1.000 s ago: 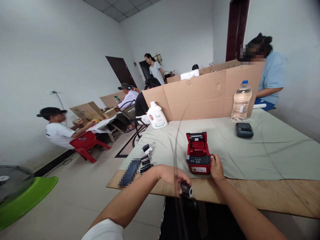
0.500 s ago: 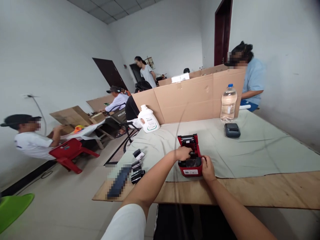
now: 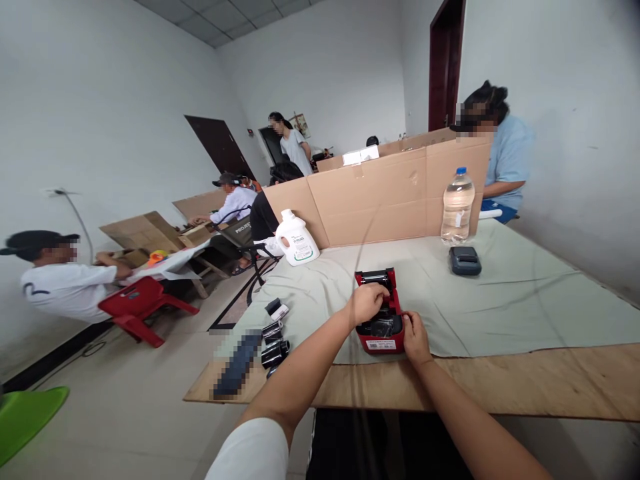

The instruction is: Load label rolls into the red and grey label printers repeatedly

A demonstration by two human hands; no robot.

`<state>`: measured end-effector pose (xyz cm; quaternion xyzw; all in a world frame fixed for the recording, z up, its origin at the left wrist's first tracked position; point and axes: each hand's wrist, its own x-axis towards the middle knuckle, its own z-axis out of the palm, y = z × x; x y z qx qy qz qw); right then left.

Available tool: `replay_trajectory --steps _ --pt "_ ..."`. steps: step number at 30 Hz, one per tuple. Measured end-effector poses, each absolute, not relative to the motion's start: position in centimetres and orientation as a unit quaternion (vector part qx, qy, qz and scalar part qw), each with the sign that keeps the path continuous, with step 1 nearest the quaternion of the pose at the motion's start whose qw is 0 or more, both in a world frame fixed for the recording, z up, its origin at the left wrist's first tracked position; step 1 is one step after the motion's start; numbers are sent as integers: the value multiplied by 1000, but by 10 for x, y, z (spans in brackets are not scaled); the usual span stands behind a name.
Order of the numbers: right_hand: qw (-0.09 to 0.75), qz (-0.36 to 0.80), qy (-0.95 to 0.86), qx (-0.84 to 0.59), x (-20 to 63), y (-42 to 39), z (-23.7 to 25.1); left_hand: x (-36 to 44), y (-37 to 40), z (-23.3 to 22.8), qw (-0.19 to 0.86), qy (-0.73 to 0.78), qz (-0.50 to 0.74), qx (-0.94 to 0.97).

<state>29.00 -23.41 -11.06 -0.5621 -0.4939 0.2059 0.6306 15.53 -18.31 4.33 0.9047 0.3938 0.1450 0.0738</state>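
A small red label printer (image 3: 383,343) stands with its lid up on the pale cloth near the table's front edge. My left hand (image 3: 367,303) reaches over it, fingers curled down into the open compartment; the black roll it carried is hidden under the fingers. My right hand (image 3: 414,339) grips the printer's front right corner and holds it still.
Spare black rolls (image 3: 274,347) and a dark flat object (image 3: 239,363) lie left of the printer. Farther back are a white jug (image 3: 296,239), a water bottle (image 3: 457,207), a dark printer (image 3: 465,261) and a cardboard partition (image 3: 395,193). Several people sit or stand beyond.
My left hand carried a black roll from the table's front edge up to the printer's open compartment. The right hand stayed on the printer's corner. The view swung slightly right.
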Motion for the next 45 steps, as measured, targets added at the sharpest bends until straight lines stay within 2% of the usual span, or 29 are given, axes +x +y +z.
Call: replay_trajectory --steps 2,4,9,19,23,26,32,40,45 --pt "629 208 -493 -563 290 -234 -111 151 -180 46 46 381 284 879" --pt "628 210 -493 -564 290 -234 -111 146 -173 46 10 390 365 845" --pt "628 210 -492 -565 290 -234 -109 135 -167 33 28 397 350 848" --pt "626 204 -487 -573 288 -237 -109 114 -234 -23 89 334 430 834" --pt "637 116 -541 -537 287 -249 -99 118 -235 -46 90 338 503 790" --pt "599 35 -628 -496 286 -258 -90 125 -234 -55 95 348 560 745" --pt "567 -20 -651 -505 287 -259 -83 128 -234 -62 95 346 582 730" --pt "590 29 -647 -482 287 -258 -84 128 -235 -64 96 352 573 734" --pt "644 159 -538 -521 292 -249 -102 128 -237 -83 82 405 609 677"
